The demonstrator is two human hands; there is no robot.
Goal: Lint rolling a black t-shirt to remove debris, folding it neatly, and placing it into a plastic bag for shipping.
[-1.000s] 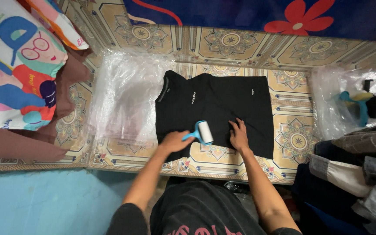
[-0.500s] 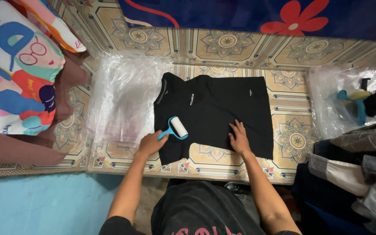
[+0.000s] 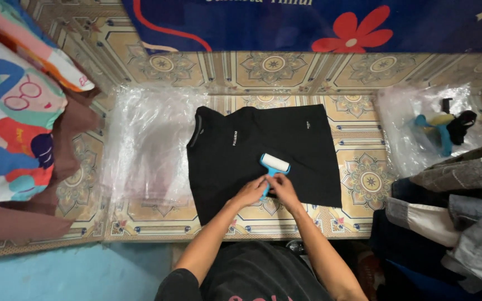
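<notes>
Seen from the head camera, a black shirt (image 3: 263, 159) lies flat on the patterned tile floor (image 3: 364, 178) while the left hand (image 3: 250, 191) and right hand (image 3: 283, 189) both close their grip around a blue-handled lint roller (image 3: 273, 167) resting on it.

Shirt (image 3: 263, 159) flat on floor (image 3: 364, 111), lint roller (image 3: 274, 165) on it; plastic sheet (image 3: 149, 145) at nine o'clock, clothes pile (image 3: 453, 223) at four.
</notes>
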